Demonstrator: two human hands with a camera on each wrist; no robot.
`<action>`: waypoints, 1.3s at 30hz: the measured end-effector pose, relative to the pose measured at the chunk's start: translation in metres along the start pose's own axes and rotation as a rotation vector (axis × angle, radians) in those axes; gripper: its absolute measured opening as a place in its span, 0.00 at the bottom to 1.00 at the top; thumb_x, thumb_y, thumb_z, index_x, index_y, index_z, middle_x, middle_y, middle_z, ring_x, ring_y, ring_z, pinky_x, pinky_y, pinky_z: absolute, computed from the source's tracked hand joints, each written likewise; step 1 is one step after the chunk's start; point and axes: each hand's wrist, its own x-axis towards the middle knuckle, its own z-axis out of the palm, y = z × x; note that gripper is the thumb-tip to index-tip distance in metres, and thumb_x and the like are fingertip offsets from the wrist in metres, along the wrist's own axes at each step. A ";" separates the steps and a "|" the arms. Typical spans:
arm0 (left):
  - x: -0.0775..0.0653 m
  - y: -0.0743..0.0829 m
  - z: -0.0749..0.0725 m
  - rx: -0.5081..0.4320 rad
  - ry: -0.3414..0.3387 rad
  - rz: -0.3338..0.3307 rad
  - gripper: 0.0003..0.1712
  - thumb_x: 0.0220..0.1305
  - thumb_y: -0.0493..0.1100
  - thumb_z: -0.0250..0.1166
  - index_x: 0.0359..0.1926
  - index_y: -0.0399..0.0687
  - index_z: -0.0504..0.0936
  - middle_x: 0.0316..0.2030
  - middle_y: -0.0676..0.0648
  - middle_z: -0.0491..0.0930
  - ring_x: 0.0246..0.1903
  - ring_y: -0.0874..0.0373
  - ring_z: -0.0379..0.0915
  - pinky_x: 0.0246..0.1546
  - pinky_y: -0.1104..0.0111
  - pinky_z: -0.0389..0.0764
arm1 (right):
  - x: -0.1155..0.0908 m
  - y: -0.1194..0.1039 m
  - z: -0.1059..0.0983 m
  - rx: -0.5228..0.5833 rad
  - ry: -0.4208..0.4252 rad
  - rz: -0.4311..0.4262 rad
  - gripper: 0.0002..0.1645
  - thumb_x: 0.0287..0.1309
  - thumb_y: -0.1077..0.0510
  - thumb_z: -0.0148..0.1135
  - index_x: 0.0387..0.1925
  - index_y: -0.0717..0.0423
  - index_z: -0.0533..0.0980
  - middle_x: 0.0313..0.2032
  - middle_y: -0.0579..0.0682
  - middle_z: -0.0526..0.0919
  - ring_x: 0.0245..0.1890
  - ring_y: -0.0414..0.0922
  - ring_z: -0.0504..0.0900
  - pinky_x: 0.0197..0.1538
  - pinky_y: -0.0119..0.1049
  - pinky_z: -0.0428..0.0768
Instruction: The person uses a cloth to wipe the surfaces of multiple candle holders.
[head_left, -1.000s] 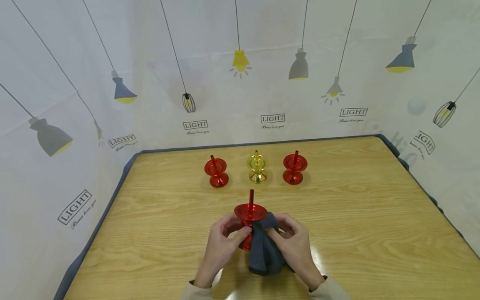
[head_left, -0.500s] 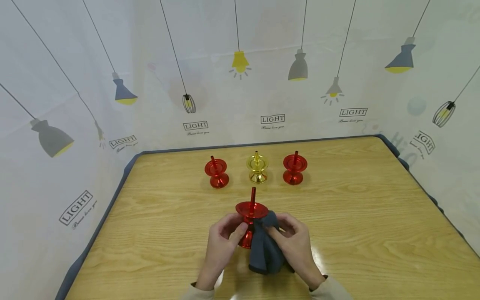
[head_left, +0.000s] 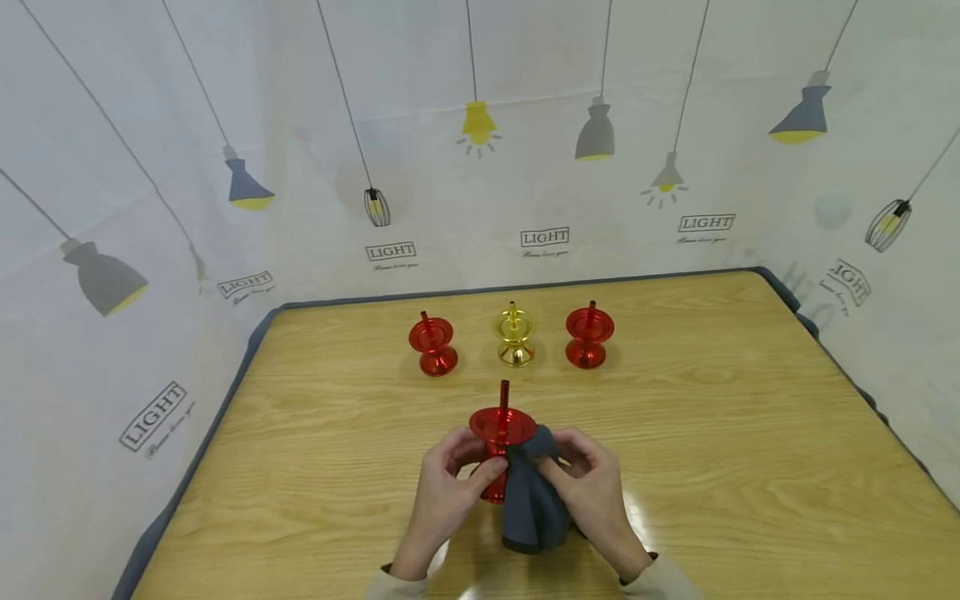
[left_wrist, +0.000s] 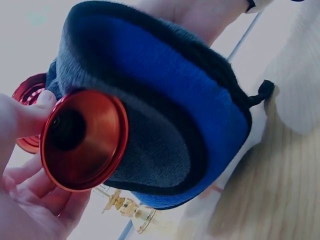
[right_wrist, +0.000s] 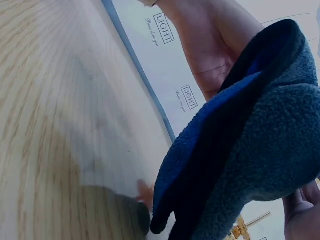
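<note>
A shiny red candle holder (head_left: 501,427), with a wide dish and a thin upright tube, is held off the table by my left hand (head_left: 441,496). The left thumb lies across its stem. My right hand (head_left: 596,492) pinches a folded dark grey-blue cloth (head_left: 534,512) against the holder's right side, under the dish. In the left wrist view the hollow base (left_wrist: 95,142) faces the camera and the cloth's bright blue inner side (left_wrist: 210,115) shows. The cloth (right_wrist: 280,135) hides most of the right fingers in the right wrist view.
Behind the hands, a red candle holder (head_left: 435,346), a gold one (head_left: 515,337) and another red one (head_left: 588,337) stand upright in a row on the wooden table (head_left: 315,467). A pale curtain (head_left: 420,117) printed with lamps surrounds the table's back and sides.
The held candle holder rose slightly with its tube leaning right, then came down and straightened. The cloth shifted a little with it. Both hands keep their hold; the row behind stays put.
</note>
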 end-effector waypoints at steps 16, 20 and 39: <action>-0.004 0.000 -0.005 -0.091 -0.042 -0.039 0.14 0.67 0.35 0.67 0.52 0.34 0.82 0.45 0.40 0.84 0.45 0.59 0.82 0.49 0.69 0.82 | 0.000 0.002 -0.003 0.029 -0.045 0.032 0.12 0.54 0.71 0.72 0.42 0.67 0.82 0.39 0.44 0.87 0.45 0.40 0.88 0.45 0.32 0.86; -0.003 0.001 0.000 -0.025 -0.002 -0.034 0.16 0.59 0.36 0.74 0.49 0.41 0.85 0.46 0.41 0.86 0.47 0.58 0.82 0.54 0.67 0.81 | -0.002 0.002 0.000 -0.001 -0.009 0.026 0.13 0.53 0.71 0.73 0.42 0.64 0.83 0.40 0.47 0.88 0.45 0.40 0.88 0.45 0.32 0.86; -0.003 -0.008 -0.006 -0.102 -0.088 0.055 0.14 0.67 0.34 0.67 0.52 0.32 0.81 0.45 0.38 0.85 0.45 0.63 0.82 0.52 0.68 0.82 | 0.000 0.001 -0.006 0.025 -0.055 0.014 0.12 0.55 0.72 0.71 0.42 0.69 0.82 0.39 0.42 0.87 0.43 0.38 0.87 0.43 0.30 0.85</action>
